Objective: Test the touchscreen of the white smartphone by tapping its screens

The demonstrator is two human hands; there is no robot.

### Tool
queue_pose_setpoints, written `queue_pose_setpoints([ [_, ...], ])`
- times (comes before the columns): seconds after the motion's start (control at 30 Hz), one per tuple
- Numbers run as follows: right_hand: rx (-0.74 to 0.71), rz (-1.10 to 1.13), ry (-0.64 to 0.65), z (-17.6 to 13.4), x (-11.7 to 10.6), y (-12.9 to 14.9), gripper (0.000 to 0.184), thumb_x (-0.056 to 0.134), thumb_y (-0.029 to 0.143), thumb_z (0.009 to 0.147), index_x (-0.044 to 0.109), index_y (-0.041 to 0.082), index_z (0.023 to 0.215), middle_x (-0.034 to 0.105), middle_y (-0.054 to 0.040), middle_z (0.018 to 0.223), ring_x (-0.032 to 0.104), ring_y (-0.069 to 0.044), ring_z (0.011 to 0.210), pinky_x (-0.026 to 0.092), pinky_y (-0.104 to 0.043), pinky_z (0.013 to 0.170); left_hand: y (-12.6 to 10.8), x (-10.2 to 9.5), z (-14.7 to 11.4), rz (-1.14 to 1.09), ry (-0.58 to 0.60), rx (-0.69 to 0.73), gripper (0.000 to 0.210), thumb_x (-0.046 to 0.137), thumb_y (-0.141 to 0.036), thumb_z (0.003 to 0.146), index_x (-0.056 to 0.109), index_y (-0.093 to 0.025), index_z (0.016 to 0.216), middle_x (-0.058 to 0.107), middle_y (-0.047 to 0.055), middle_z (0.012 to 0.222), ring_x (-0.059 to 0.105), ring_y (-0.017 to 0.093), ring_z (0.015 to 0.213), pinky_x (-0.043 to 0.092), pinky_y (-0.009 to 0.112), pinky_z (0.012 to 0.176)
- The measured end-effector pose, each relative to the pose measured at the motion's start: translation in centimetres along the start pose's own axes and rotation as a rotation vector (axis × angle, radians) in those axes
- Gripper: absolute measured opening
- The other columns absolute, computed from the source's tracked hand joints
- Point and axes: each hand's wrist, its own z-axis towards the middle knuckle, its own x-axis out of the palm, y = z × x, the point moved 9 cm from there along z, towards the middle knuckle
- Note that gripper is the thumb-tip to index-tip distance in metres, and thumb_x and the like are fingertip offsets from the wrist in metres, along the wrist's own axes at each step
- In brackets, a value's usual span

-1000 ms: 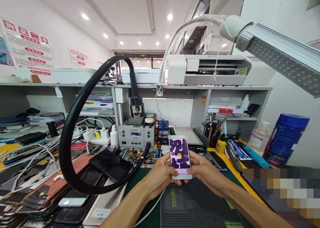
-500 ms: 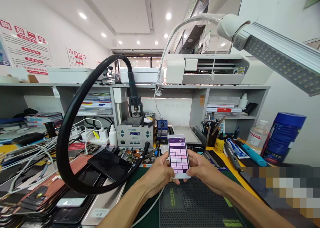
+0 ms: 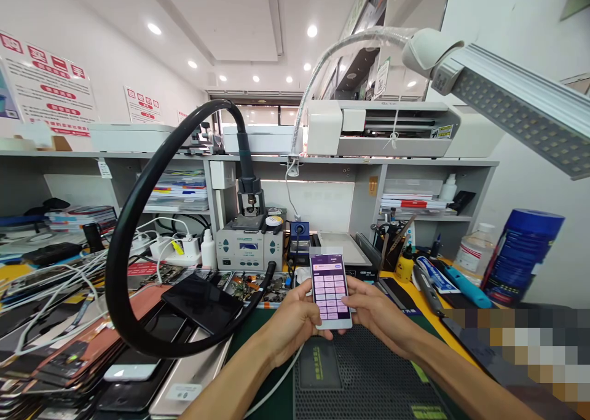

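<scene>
A white smartphone [image 3: 330, 289] is held upright in front of me, above the dark perforated mat [image 3: 369, 377]. Its lit screen shows a purple page with a grid of pale buttons. My left hand [image 3: 297, 312] is closed round the phone's left side, thumb near the lower left corner. Gripping the right side, my right hand [image 3: 371, 309] has its thumb over the screen's right edge, at the height of the lower button rows. The fingers behind the phone are partly hidden. A white cable [image 3: 281, 388] runs below the left hand.
At left a thick black hose [image 3: 113, 272] loops up from the grey hot air station [image 3: 242, 248]. Stacked phone parts [image 3: 69, 358] crowd the left side. On the right lie a turquoise tool [image 3: 468, 286] and a blue canister [image 3: 523, 257]. An LED lamp [image 3: 520, 106] hangs above.
My right thumb has moved up from the phone's lower right corner onto the screen's right edge. The phone and left hand have stayed nearly in place.
</scene>
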Motion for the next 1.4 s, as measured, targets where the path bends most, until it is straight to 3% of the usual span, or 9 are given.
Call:
queue_pose_setpoints([
  [0.23, 0.004, 0.035, 0.000, -0.12, 0.24, 0.29, 0.040, 0.054, 0.023, 0.089, 0.063, 0.021, 0.127, 0.073, -0.0090, 0.103, 0.065, -0.023, 0.083, 0.051, -0.037, 0.068, 0.00, 0.10, -0.10, -0.007, 0.010, 0.000, 0.068, 0.051, -0.001, 0.063, 0.056, -0.018, 0.129, 0.070, 0.009, 0.093, 0.069, 0.023, 0.078, 0.048, 0.033, 0.065],
  [0.37, 0.005, 0.036, -0.006, -0.12, 0.29, 0.37, 0.037, 0.053, 0.032, 0.094, 0.063, 0.022, 0.129, 0.073, -0.0094, 0.106, 0.064, -0.023, 0.084, 0.050, -0.037, 0.069, -0.06, 0.12, -0.11, -0.011, 0.006, -0.005, 0.067, 0.052, -0.001, 0.065, 0.057, -0.019, 0.129, 0.070, 0.009, 0.095, 0.068, 0.023, 0.079, 0.048, 0.034, 0.066],
  [0.63, 0.019, 0.020, -0.070, -0.20, -0.57, -0.09, 0.044, 0.047, 0.051, 0.098, 0.069, 0.020, 0.119, 0.072, -0.0097, 0.114, 0.064, -0.027, 0.099, 0.047, -0.042, 0.090, -0.24, 0.29, -0.23, -0.053, -0.033, -0.017, 0.060, 0.053, -0.001, 0.063, 0.063, -0.018, 0.120, 0.065, 0.007, 0.098, 0.060, 0.018, 0.081, 0.051, 0.034, 0.065],
  [0.87, -0.002, -0.020, -0.062, -0.04, -0.48, 0.21, 0.039, 0.053, 0.037, 0.093, 0.065, 0.022, 0.126, 0.072, -0.0084, 0.118, 0.065, -0.027, 0.100, 0.047, -0.041, 0.088, -0.08, 0.31, -0.36, -0.051, -0.038, -0.032, 0.059, 0.054, -0.003, 0.064, 0.063, -0.017, 0.120, 0.065, 0.008, 0.097, 0.062, 0.020, 0.081, 0.050, 0.034, 0.065],
  [1.07, -0.014, -0.076, -0.079, -0.11, -0.44, 0.44, 0.048, 0.057, 0.015, 0.071, 0.069, 0.021, 0.117, 0.075, -0.0044, 0.105, 0.065, -0.023, 0.090, 0.047, -0.035, 0.079, -0.22, 0.38, -0.33, -0.041, -0.058, -0.039, 0.056, 0.055, -0.004, 0.062, 0.064, -0.016, 0.116, 0.065, 0.009, 0.097, 0.062, 0.021, 0.080, 0.050, 0.034, 0.064],
  [1.4, -0.011, -0.140, -0.094, -0.20, -0.49, 0.48, 0.036, 0.061, 0.031, 0.083, 0.069, 0.022, 0.118, 0.075, -0.0054, 0.103, 0.065, -0.025, 0.092, 0.047, -0.040, 0.082, 0.19, 0.18, -0.27, -0.040, -0.040, -0.039, 0.058, 0.054, -0.004, 0.065, 0.063, -0.017, 0.121, 0.063, 0.007, 0.094, 0.061, 0.019, 0.081, 0.051, 0.033, 0.065],
])
